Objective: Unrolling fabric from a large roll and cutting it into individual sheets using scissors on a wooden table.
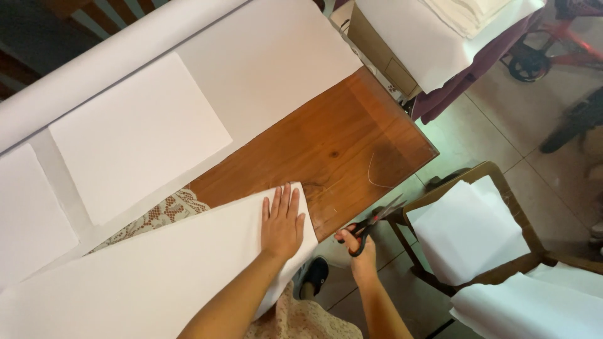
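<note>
- The left hand [282, 221] lies flat, fingers spread and released, pressing down on the large white folded sheet of thin fabric or paper [157, 276] near its upper corner
- That sheet lies over the near edge of the brown polished wooden table [339, 144], its corner resting on bare wood and its lower part hanging toward the person
- The right hand [363, 254] is clenched around the black-handled scissors [372, 225], held off the table edge with the blades pointing up and right, apart from the sheet
- The sheet looks light, limp and easily creased, likely to slide on the glossy wood; a flat palm close to the edge seems the surest hold
- A cream lace cloth [166, 212] peeks out beside the sheet; smaller white rectangular sheets [138, 135] lie further back
- A wooden chair [502, 188] to the right carries more white sheets
</note>
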